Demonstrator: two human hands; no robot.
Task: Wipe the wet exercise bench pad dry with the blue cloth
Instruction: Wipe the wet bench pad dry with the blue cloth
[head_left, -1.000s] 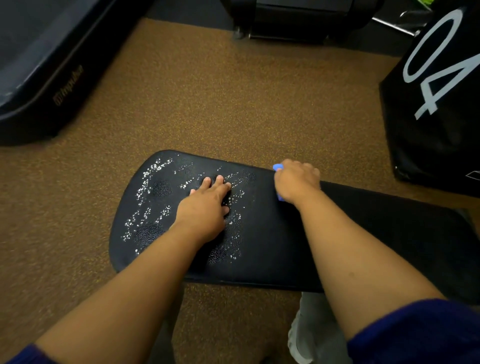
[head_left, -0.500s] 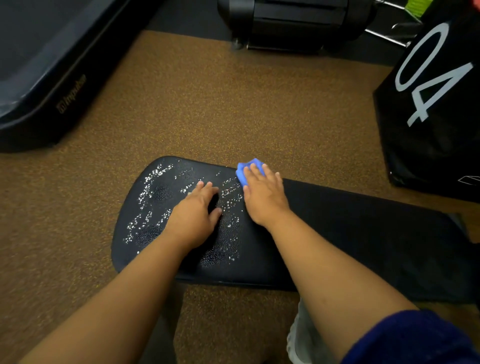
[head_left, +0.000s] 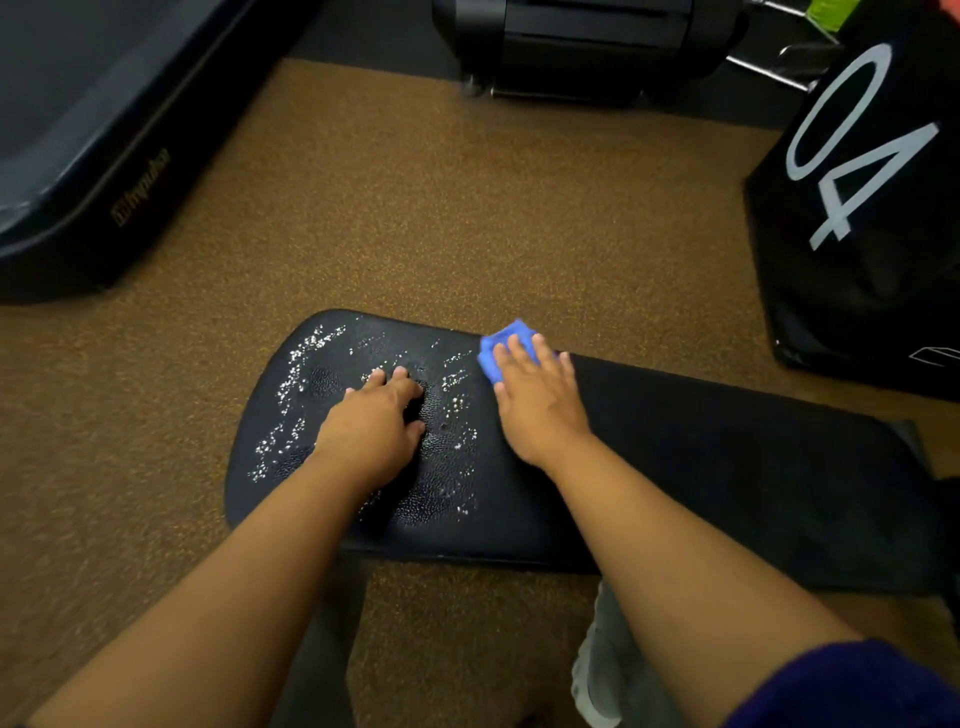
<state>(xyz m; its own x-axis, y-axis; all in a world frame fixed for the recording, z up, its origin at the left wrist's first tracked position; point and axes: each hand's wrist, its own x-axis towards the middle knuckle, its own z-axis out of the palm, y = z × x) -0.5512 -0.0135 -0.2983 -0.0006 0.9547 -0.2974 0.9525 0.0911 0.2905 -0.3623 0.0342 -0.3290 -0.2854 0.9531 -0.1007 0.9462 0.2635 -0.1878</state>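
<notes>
Soft, light blue cloth (head_left: 506, 343) lies under her flat right hand (head_left: 540, 400) at the bench pad's (head_left: 701, 467) far edge, while the left hand (head_left: 374, 426), seemingly flat-fingered, braces the slick wet middle.

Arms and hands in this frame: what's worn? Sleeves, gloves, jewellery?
Both forearms are bare. Left hand and right hand: no gloves, rings or watch visible. A dark navy-purple sleeve covers the right upper arm; the left arm's sleeve is not visible.

A black exercise bench pad (head_left: 675, 467) spans speckled brown gym flooring (head_left: 467, 218); water droplets (head_left: 296, 384) bead its rounded end; a blue cloth (head_left: 501, 345) lies at its far edge.
</notes>
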